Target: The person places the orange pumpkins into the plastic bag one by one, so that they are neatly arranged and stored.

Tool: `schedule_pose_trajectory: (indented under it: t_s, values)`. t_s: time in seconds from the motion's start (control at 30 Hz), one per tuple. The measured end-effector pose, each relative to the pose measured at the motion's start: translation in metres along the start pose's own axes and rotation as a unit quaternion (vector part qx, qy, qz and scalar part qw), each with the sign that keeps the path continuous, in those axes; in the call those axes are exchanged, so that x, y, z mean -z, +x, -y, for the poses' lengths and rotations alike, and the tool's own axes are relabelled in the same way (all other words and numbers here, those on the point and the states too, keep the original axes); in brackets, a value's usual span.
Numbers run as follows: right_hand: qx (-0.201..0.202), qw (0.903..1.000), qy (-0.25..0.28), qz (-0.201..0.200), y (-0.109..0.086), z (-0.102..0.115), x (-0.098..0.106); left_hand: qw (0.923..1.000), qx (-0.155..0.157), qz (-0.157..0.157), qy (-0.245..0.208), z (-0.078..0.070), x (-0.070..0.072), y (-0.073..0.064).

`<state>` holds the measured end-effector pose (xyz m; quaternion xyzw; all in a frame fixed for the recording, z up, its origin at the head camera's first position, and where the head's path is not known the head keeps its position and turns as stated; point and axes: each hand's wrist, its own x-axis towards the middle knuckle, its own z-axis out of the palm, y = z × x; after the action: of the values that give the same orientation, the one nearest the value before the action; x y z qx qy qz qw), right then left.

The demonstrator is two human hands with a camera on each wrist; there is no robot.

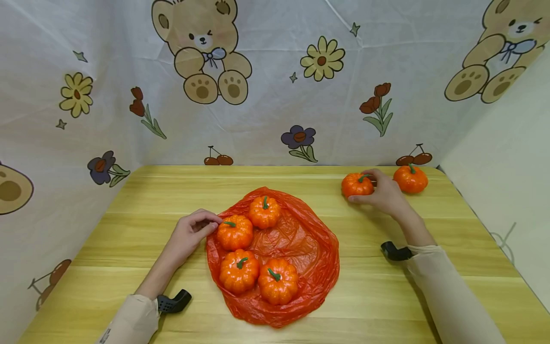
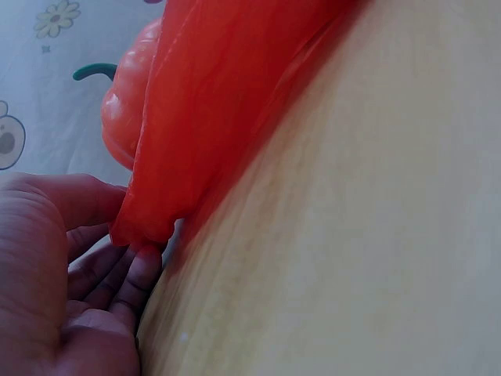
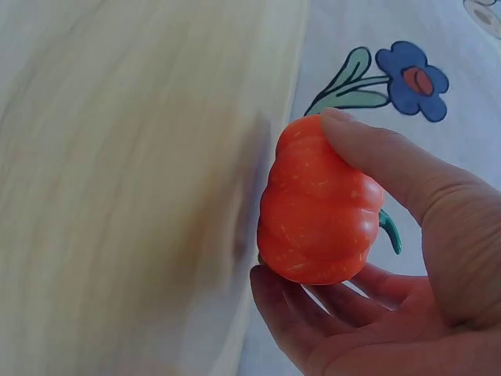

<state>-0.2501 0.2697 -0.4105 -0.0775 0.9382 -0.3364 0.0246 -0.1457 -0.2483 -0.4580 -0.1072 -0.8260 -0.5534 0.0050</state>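
Far right, the right hand (image 1: 384,194) grips a ribbed orange pumpkin (image 1: 355,185); tugging could tear the red plastic bag (image 1: 328,255) the left hand (image 1: 191,234) pinches.

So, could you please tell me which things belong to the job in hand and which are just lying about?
Job: red bag; four pumpkins inside; held pumpkin in the right fingers; probably the far-right pumpkin.
Surroundings: table; bear-patterned cloth; black wrist devices.

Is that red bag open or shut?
Open. The red bag is spread wide on the table, and four little pumpkins show inside.
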Motion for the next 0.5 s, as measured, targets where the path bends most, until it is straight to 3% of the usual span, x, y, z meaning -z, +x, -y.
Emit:
schedule_pose_trajectory:
  t_s: [0.2,0.5]
  values:
    - [0.024,0.9995,0.012,0.013,-0.005,0.021,-0.004,1.0000,0.000,0.000,-0.004,0.000,0.000,0.000]
    - [0.093,0.9955,-0.015,0.006,-0.018,0.059,-0.019,1.0000,-0.001,-0.002,-0.001,0.000,0.000,0.000]
